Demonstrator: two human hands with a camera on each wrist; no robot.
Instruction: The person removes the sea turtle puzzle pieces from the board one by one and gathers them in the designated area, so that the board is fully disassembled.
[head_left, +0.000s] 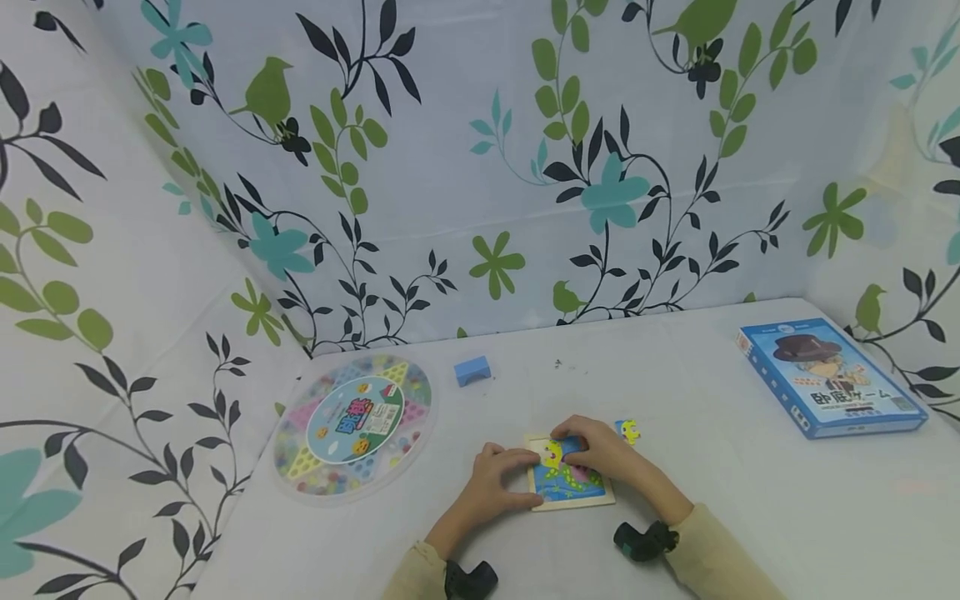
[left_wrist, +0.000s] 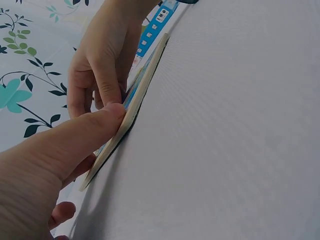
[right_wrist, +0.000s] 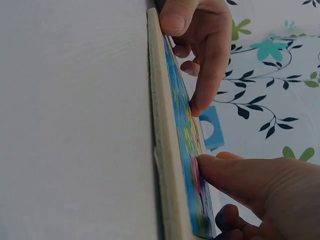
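A small wooden-framed jigsaw puzzle with a blue, green and yellow picture lies flat on the white table. My left hand grips its left side, thumb at the near corner and a fingertip on the far part. Over the puzzle's far right part, my right hand pinches a blue puzzle piece between thumb and fingers, against the board. In the right wrist view the right thumb touches the picture surface. A loose puzzle piece with a yellow figure lies just beyond the right hand, partly hidden by it.
A blue arch-shaped block stands farther back. To the left lies a round, clear-edged game case with coloured beads. A blue game box lies at the right. Patterned cloth hangs behind the table.
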